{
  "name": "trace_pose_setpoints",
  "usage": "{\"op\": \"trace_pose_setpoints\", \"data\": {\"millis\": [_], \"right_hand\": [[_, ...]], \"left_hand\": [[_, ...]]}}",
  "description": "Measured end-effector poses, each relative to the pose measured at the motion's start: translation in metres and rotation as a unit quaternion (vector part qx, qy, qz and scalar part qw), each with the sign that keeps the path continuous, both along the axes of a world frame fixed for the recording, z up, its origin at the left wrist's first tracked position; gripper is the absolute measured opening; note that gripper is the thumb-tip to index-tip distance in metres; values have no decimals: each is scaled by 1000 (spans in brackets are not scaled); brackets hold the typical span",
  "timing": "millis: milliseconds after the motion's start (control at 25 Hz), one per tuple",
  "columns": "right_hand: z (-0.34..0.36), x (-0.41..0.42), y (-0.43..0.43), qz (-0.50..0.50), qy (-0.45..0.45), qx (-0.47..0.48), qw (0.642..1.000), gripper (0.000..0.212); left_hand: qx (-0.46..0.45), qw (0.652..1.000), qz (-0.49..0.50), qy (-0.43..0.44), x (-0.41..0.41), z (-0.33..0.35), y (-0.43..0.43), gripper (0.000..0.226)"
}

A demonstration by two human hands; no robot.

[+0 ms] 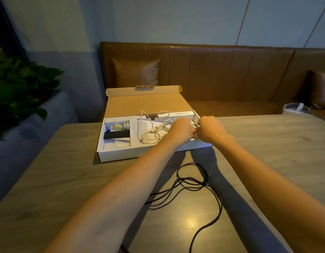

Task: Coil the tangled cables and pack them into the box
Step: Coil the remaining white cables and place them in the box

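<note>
Both hands, the left hand (180,129) and right hand (211,130), clamp the white cable (154,129) bundle inside the box (139,154) at 12 o'clock, seemingly mid-packing; next, likely, coiling the black cable (200,181) on the worktop (57,179).

Both bare forearms are reaching forward.
The left hand (180,131) and right hand (211,130) are meeting, fingers curled closed.

Hidden behind both hands (194,129): part of the white cables (158,128). Cut off at the bottom edge: the black cable (212,203). Too small to read: print on the sheet (139,128).
</note>
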State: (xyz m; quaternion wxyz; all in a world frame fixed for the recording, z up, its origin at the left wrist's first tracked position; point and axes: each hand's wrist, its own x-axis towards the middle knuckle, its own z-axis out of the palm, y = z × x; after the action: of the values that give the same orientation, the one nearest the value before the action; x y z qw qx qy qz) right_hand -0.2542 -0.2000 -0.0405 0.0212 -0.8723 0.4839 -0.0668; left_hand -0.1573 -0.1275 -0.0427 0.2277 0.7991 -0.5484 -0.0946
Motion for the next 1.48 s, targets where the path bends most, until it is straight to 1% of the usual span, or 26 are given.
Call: {"op": "trace_pose_setpoints", "data": {"millis": [40, 120, 240, 360, 440, 520, 600, 680, 800, 880, 1000, 1120, 1160, 1200, 1280, 1360, 1400, 1480], "right_hand": [[3, 1, 2, 2, -3, 0, 1000, 23], [10, 4, 9, 9, -12, -13, 1000, 26], [22, 13, 22, 33, -56, -29, 997, 32], [27, 32, 35, 100, -114, -15, 988, 30], [25, 52, 44, 169, -106, 34, 979, 26], [17, 73, 54, 211, -68, 52, 974, 23], [8, 95, 62, 209, -47, 41, 976, 24], [0, 113, 64, 178, -28, 25, 983, 31], [-6, 127, 60, 129, -17, 11, 991, 29], [-7, 131, 56, 137, -15, 0, 990, 30], [-11, 136, 53, 143, 22, -1, 989, 35], [-13, 133, 52, 151, 21, 0, 988, 32], [-12, 130, 52, 160, 4, 4, 987, 29], [-8, 127, 52, 171, -33, 14, 985, 26], [3, 119, 56, 184, -159, 65, 968, 19], [19, 110, 65, 191, -290, 109, 931, 17], [27, 105, 70, 193, -331, 108, 917, 17], [42, 95, 80, 208, -367, 65, 904, 16]], "left_hand": [[-8, 1000, -2, -3, 2, 3, 3, 23], [-37, 999, -3, 19, 9, 10, 14, 26], [-78, 995, 5, 54, 32, 19, 33, 25], [-72, 995, 44, 59, 65, 16, 56, 24], [-61, 994, 74, 52, 85, 11, 71, 26], [-56, 993, 95, 51, 99, 4, 84, 28], [-51, 993, 94, 48, 110, -3, 94, 29], [-39, 995, 75, 46, 121, -10, 100, 28], [-26, 997, 55, 42, 131, -15, 106, 26], [-26, 998, 46, 39, 132, -17, 108, 25], [-40, 997, 43, 42, 130, -18, 110, 24], [-40, 996, 45, 69, 130, -17, 110, 24], [-39, 995, 44, 83, 130, -16, 111, 24], [-41, 993, 45, 102, 131, -16, 111, 23], [-63, 986, 54, 148, 131, -14, 113, 18], [-99, 975, 60, 189, 131, -6, 114, 14], [-118, 965, 65, 224, 129, 0, 116, 15], [-155, 929, 80, 327, 125, 18, 122, 22]]}}
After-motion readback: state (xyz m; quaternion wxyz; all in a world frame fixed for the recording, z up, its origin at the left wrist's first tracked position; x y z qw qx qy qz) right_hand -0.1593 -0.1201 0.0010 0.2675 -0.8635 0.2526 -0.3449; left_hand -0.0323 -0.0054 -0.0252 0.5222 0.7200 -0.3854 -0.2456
